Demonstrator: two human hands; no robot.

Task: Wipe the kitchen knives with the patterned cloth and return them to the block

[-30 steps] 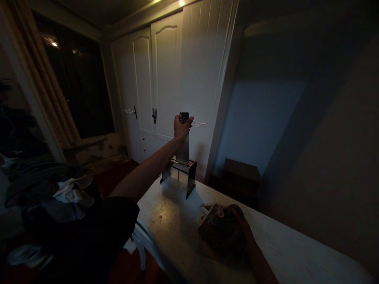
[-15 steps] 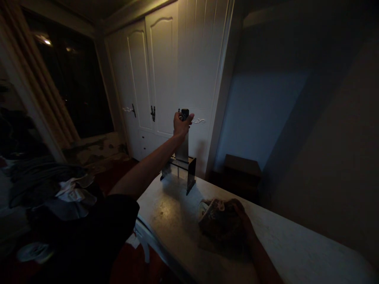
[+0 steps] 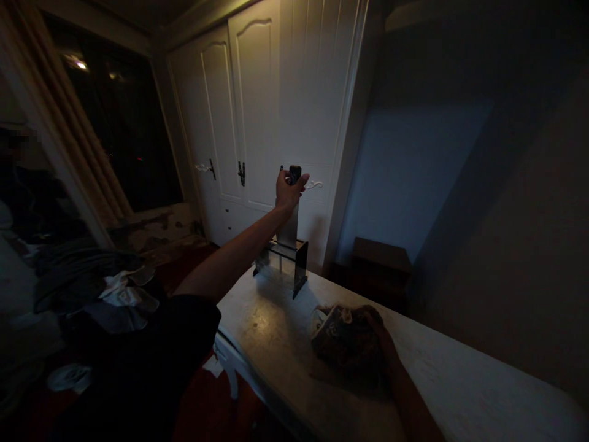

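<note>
White wardrobe (image 3: 317,92): background, beyond the grip of the left hand (image 3: 292,189). Pale table (image 3: 442,374): below that grip, spreading nearer and rightward from it. Dark brown bundle (image 3: 343,337), probably cloth: on the tabletop, below and to the right of the left grip, against the right hand (image 3: 378,334). Dark-framed rack (image 3: 301,264): upright at the table's far end, beneath the left grip and apart from the bundle. Flat metal piece (image 3: 288,230): upright, running from the left grip down to the rack's top, where its lower edge seems to pass between the top bars. Right hand: laid on the bundle's right side; its fingers are in shadow, so whether they close on it cannot be told. Left hand: thumb and fingers clamped on the dark end piece (image 3: 295,174), apparently the head of the metal piece. Progress, as judged: the metal piece is already lined up with the rack and meets its top; the left grip is not yet released. How deep the piece sits, and whether it is going in or coming out, cannot be settled here
</note>
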